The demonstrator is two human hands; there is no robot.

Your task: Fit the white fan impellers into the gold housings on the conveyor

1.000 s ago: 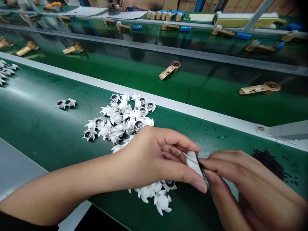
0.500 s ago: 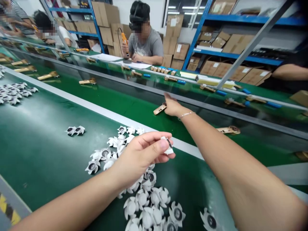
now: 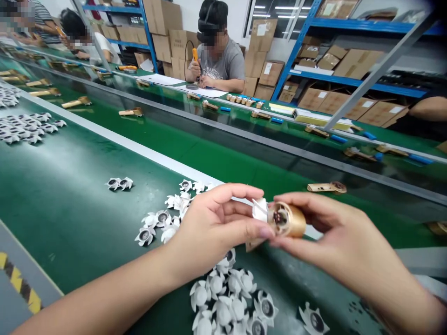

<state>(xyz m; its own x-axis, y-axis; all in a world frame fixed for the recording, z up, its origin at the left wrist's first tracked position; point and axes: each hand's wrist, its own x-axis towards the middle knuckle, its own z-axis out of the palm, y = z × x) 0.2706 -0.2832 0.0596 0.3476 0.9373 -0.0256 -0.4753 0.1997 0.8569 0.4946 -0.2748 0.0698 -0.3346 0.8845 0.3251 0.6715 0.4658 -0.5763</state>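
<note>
My left hand (image 3: 223, 228) is closed on a small white fan wheel (image 3: 260, 209), pinched between fingers and thumb. Its thumb tip also reaches the gold housing. The gold housing (image 3: 296, 222), with a round open head, is gripped by my right hand (image 3: 328, 228); its open end faces toward me and inner parts show inside. Wheel and housing are side by side, and I cannot tell whether they touch. Part of the housing's handle hangs down behind my left thumb. Below my hands lies a loose heap of white fan wheels (image 3: 223, 307), some showing dark round centres.
A green belt beyond the white strip (image 3: 153, 153) carries several gold housings, one (image 3: 326, 187) close beyond my right hand. More fan wheels (image 3: 30, 125) lie far left. Grey rails cross behind the belt. Across it, a person (image 3: 220, 60) holds an orange tool.
My right hand has picked the gold housing off the belt and brought it back next to my left hand. The left hand still holds the fan wheel.
</note>
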